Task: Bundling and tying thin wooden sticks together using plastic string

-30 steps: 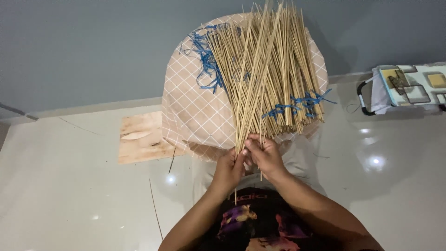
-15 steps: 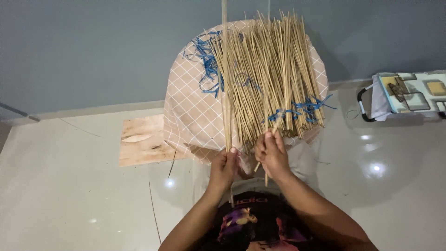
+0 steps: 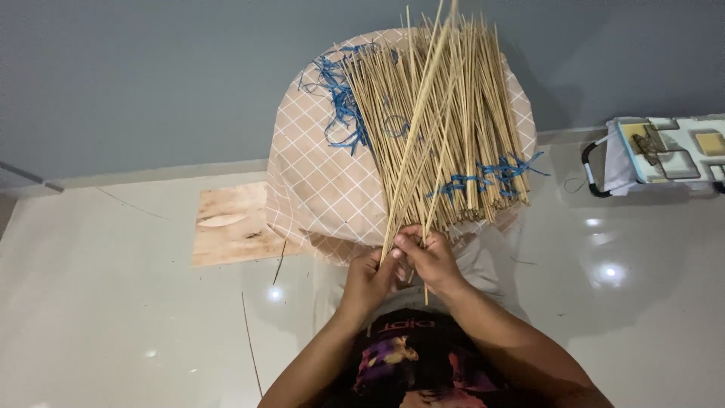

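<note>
Dim, sharp; lamp glare on glossy floor [image 3: 113,317]

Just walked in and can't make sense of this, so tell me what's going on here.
A person sits on a glossy floor with a heap of thin sticks spread over a checked cloth in front of them. The left hand and right hand meet at the near end of the heap, pinching a few sticks that angle up across it. Blue string tangles among the sticks. A wooden board lies to the left.

Wooden board [image 3: 242,224] on floor; white case [image 3: 664,151] right.
</note>
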